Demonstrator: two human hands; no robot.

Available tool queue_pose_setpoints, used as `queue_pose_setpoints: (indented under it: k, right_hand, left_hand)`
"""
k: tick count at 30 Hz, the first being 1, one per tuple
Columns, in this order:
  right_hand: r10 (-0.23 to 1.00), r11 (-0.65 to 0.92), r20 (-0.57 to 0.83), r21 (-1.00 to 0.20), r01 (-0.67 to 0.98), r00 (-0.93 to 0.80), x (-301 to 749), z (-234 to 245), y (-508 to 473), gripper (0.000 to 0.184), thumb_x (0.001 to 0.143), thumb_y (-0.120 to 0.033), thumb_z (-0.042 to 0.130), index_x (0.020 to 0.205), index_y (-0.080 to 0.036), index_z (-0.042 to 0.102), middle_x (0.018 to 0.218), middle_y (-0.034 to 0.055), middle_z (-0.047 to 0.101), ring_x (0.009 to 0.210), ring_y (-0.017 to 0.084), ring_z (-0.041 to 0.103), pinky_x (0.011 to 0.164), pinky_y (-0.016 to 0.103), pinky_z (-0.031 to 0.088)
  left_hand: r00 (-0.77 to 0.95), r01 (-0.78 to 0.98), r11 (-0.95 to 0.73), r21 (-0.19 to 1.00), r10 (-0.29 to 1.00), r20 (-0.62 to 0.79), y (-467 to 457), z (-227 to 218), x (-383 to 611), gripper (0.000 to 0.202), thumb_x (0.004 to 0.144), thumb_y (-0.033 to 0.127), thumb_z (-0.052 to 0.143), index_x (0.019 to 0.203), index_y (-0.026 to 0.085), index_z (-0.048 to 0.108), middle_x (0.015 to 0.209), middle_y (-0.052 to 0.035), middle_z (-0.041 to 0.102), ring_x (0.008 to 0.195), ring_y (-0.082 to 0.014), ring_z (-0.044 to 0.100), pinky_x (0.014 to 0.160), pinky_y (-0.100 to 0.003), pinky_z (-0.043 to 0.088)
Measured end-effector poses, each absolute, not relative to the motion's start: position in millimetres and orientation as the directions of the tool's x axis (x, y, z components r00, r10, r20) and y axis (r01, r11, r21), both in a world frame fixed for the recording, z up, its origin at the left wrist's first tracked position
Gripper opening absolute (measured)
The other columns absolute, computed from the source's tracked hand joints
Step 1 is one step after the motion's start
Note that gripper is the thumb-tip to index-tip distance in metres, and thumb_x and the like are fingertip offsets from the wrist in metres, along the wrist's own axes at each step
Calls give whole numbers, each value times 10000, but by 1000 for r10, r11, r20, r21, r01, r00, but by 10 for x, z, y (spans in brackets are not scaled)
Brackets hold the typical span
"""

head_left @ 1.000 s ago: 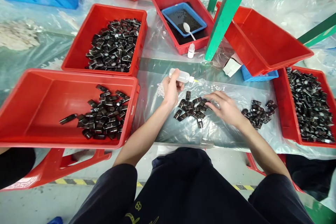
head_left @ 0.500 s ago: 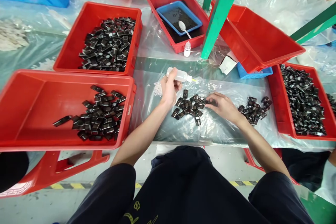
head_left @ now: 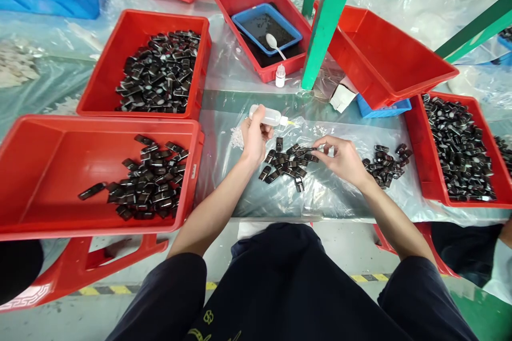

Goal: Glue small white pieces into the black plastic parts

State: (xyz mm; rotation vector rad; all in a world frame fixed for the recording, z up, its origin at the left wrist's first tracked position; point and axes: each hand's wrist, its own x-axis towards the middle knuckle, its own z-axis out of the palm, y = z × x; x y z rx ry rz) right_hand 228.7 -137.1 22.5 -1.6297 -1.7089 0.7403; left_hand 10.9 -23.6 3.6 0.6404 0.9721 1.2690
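Note:
My left hand (head_left: pixel 254 136) is closed round a clear squeeze bottle (head_left: pixel 272 116), which lies almost level with its thin yellowish tip to the right. Just right of it, my right hand (head_left: pixel 340 157) pinches a small black glossy part (head_left: pixel 307 149) between thumb and fingertips, at the edge of a loose pile of black parts (head_left: pixel 286 164). Small white pieces (head_left: pixel 237 137) lie left of the bottle, and more white bits (head_left: pixel 320 130) are scattered beyond my right hand. A second pile of black parts (head_left: pixel 386 165) rests beside my right wrist.
Red bins of black parts stand at left (head_left: pixel 40 170), back left (head_left: pixel 104 64) and right (head_left: pixel 420 170). A tilted red bin (head_left: pixel 400 58) sits behind a green post (head_left: pixel 328 26). A blue tray (head_left: pixel 294 29) holds a white spoon (head_left: pixel 272 41); a small white bottle (head_left: pixel 280 77) stands nearby.
My right hand has turned slightly, and the black part in its fingertips now lies a little higher and further left. My left hand keeps the bottle in much the same pose. The view has shifted slightly.

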Motion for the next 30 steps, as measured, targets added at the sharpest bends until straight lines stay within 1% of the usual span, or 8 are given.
queue_pose_setpoints:
  k: [5,8,13,16,19,23,27,30]
  right_hand:
    - [999,-35,-28,-930,367,25,2291,214,-1302,380,896,-537,885,914,-233,657,1121,108,869,814,194,722,582,293,423]
    - [996,-87,-90,-981,171,-10,2261,197,-1239,453,861,-554,907,943,-253,579,962,63,837,794,184,729,569,271,418]
    - [994,-106,-106,-993,-51,5,2086,173,-1049,422,860,-554,883,997,-277,596,749,-41,652,610,123,568,500,257,311]
    - [989,-144,-146,-973,-180,2,1974,175,-918,418,826,-565,874,950,-276,599,781,-23,634,607,125,533,477,266,310]
    - [978,-207,-207,-933,-295,-32,1928,168,-839,473,787,-620,867,910,-280,562,895,30,721,686,170,625,456,275,348]
    - [963,-262,-265,-902,-342,-38,1973,96,-849,542,784,-655,883,969,-290,528,886,6,732,608,156,625,444,281,362]
    - [971,-222,-237,-928,-299,13,2023,-16,-910,552,877,-728,850,1002,-304,520,695,-102,458,467,86,337,451,277,288]
    - [984,-156,-170,-967,-203,57,2015,-67,-942,600,885,-835,812,1060,-329,539,697,-115,304,501,98,233,466,276,243]
  left_hand:
    - [11,-491,207,846,973,-232,-244,40,112,613,857,658,914,642,241,519,526,50,463,446,-86,425,429,-252,340]
    - [11,-492,210,845,972,-235,-250,42,111,604,836,666,922,654,243,532,525,52,455,451,-89,416,427,-255,334]
    - [23,-510,217,832,971,-239,-246,47,109,572,838,676,916,704,248,561,543,54,463,458,-92,420,423,-259,324]
    - [41,-525,244,816,964,-262,-230,70,104,571,865,699,887,726,253,558,552,57,464,452,-89,396,418,-266,303]
    - [80,-535,287,794,954,-290,-211,90,90,573,880,738,856,750,249,587,551,71,439,448,-79,346,423,-265,296]
    - [130,-542,327,774,943,-307,-201,91,63,610,884,794,824,750,238,614,538,93,370,436,-66,302,427,-260,287]
    - [146,-549,322,771,946,-291,-212,89,58,622,897,808,811,738,238,619,540,84,369,444,-72,301,426,-261,291]
    - [129,-538,309,784,950,-285,-217,87,68,613,917,797,801,730,244,613,538,75,375,443,-80,306,421,-272,303]
